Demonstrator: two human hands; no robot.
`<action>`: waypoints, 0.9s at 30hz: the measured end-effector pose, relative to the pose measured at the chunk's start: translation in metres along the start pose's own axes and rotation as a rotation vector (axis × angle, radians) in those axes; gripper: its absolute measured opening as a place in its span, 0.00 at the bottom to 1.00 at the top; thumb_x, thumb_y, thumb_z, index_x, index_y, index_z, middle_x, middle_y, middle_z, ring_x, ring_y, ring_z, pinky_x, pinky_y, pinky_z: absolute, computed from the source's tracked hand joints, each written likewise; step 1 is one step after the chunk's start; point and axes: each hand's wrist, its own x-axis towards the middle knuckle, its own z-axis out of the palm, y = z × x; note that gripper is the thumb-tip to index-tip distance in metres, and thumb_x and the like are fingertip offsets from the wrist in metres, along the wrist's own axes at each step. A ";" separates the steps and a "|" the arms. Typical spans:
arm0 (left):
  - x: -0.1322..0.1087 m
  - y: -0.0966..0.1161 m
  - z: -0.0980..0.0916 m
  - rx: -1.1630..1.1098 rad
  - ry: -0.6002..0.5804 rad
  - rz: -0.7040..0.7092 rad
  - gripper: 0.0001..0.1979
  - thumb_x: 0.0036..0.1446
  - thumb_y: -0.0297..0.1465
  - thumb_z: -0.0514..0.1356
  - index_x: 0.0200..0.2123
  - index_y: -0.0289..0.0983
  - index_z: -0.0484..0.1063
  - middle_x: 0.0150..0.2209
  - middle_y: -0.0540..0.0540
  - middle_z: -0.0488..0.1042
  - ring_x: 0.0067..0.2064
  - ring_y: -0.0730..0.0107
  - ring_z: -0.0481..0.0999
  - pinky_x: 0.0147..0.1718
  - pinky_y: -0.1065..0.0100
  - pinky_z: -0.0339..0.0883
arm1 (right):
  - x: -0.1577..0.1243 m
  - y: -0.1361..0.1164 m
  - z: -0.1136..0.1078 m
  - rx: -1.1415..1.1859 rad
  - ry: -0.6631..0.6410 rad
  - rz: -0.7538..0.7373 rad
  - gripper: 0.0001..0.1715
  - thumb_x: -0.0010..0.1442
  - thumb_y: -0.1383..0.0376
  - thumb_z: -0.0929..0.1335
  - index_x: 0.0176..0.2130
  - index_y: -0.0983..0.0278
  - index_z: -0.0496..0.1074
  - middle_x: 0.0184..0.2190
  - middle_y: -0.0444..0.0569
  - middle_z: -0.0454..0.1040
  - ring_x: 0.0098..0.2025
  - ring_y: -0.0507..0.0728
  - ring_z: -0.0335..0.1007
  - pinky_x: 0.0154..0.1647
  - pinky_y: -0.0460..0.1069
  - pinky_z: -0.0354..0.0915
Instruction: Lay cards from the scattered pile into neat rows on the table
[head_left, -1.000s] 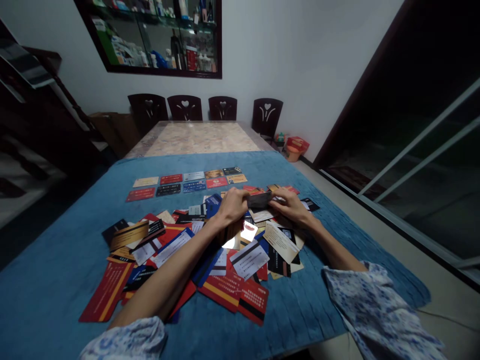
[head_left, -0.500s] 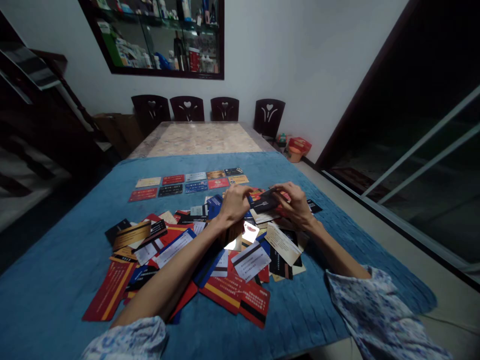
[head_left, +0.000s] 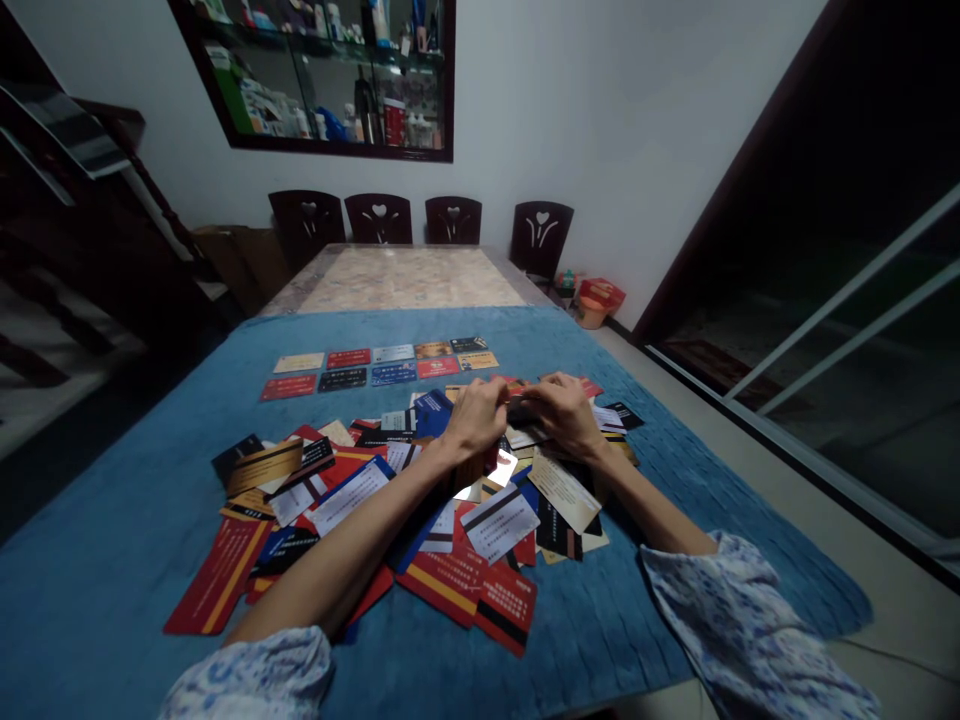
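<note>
A loose heap of bank-style cards covers the near part of the table, with a white card (head_left: 500, 522) and a red card (head_left: 508, 605) on its near side. Over the far right of the heap, my left hand (head_left: 477, 418) and my right hand (head_left: 564, 412) are close together, fingers curled in. Between their fingertips a black card (head_left: 519, 408) shows in part, pinched from both sides; the fingers hide much of it. A cream card (head_left: 566, 488) lies just below my right wrist. My left forearm passes over the middle of the heap.
Beyond the heap, two rows of cards lie face up, among them a blue card (head_left: 394, 373) and a red card (head_left: 289, 387). A blue cloth (head_left: 142, 520) covers the near table; bare stone tabletop (head_left: 409, 275) lies farther off. Dark chairs (head_left: 379, 218) stand behind.
My right hand has moved left and turned inward, closer to my left hand. The black card, plainly seen before, is now mostly covered by fingers. The view has shifted slightly.
</note>
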 end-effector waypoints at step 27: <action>-0.007 0.000 0.002 0.323 -0.064 0.011 0.22 0.59 0.20 0.50 0.55 0.38 0.67 0.48 0.38 0.76 0.52 0.52 0.69 0.48 0.55 0.62 | -0.011 0.005 -0.004 -0.157 -0.162 -0.024 0.25 0.66 0.62 0.64 0.60 0.60 0.70 0.46 0.57 0.73 0.50 0.65 0.64 0.48 0.56 0.60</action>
